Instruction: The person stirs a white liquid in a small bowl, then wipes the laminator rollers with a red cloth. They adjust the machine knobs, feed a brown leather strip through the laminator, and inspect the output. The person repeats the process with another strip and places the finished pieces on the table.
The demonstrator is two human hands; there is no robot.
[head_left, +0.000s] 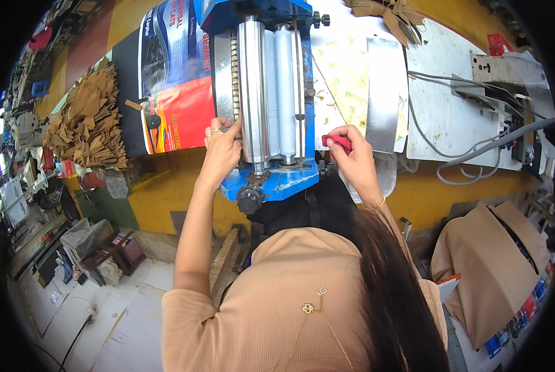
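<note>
Left hand (220, 152) fingertips on steel roller (253, 87), right hand (352, 158) gripping red handle (337, 142), red-blue printed sheet (173, 74) left.

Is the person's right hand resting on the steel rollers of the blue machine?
No, the right hand grips a small red handle beside the blue roller machine, while the left hand touches the rollers.

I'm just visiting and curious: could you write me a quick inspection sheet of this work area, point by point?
Surface: yellow bench with white boards.
Job's things: blue roller machine with two metal rollers; printed sheet lies at its left side.
Clutter: heap of brown cardboard cutouts; tan bag.
Fingers: left hand touches the left roller; right hand grips a red handle.
Cables: grey cables run to a box at the right.
Surroundings: littered floor.
</note>
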